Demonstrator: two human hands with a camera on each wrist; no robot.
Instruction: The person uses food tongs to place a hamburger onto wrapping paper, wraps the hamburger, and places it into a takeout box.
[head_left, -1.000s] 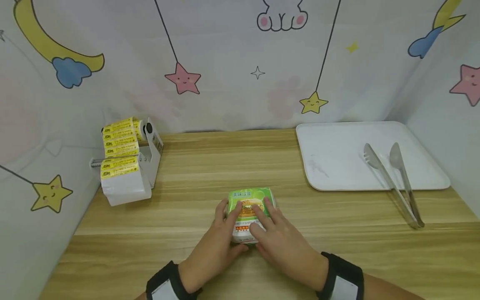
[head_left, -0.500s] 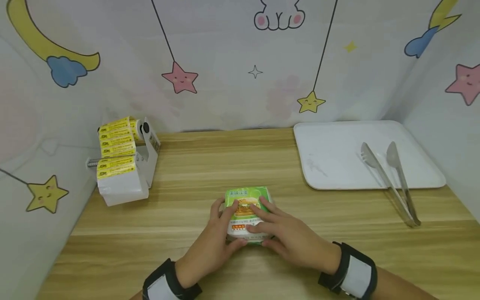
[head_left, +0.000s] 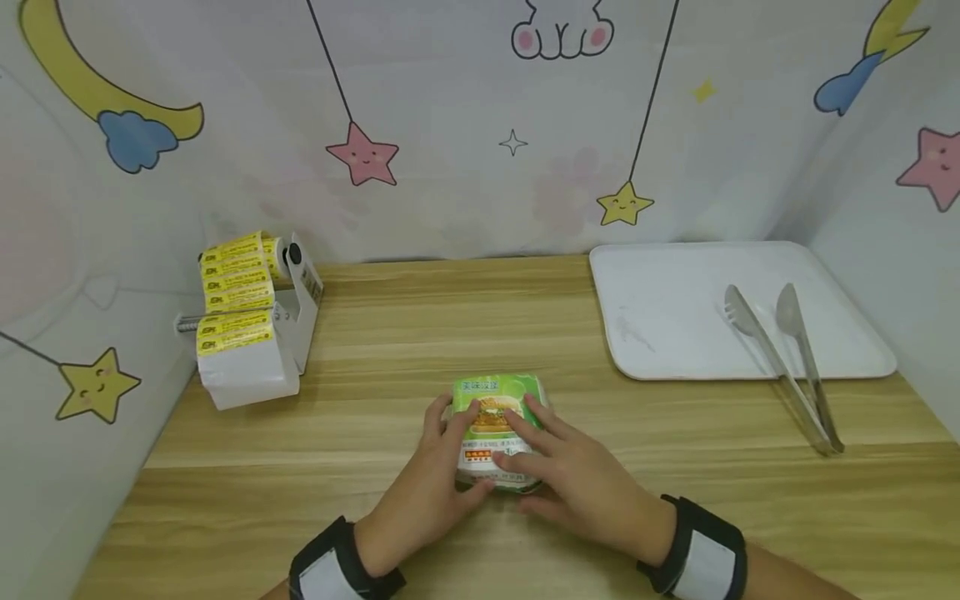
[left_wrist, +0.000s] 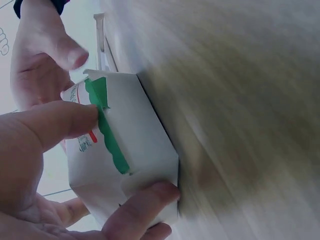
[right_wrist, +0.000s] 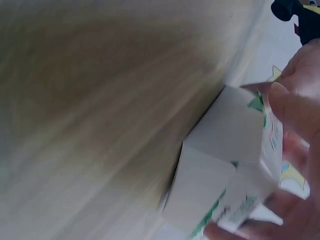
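Observation:
A green-and-white burger box (head_left: 495,425) with a burger picture on its lid sits closed on the wooden table. My left hand (head_left: 422,475) grips its left side; the thumb lies at the front edge. In the left wrist view, the left thumb (left_wrist: 82,120) presses by the green-edged front tab (left_wrist: 116,145), while other fingers (left_wrist: 142,207) curl against the side wall. My right hand (head_left: 581,479) lies over the lid's right half with fingers spread. Its thumb (left_wrist: 75,56) shows apart from the front wall. The box's white side panels (right_wrist: 207,160) face the right wrist camera.
At the back right, a white tray (head_left: 652,333) holds metal serving tongs (head_left: 780,367) whose handle end reaches over its front edge. A label dispenser (head_left: 303,308) with a yellow label roll stands at the left. Printed cloth walls (head_left: 465,208) bound the table.
My right hand has shifted to the right and turned, its thumb and fingers spreading apart over the lid. My left hand keeps its grip, and the box stays in place.

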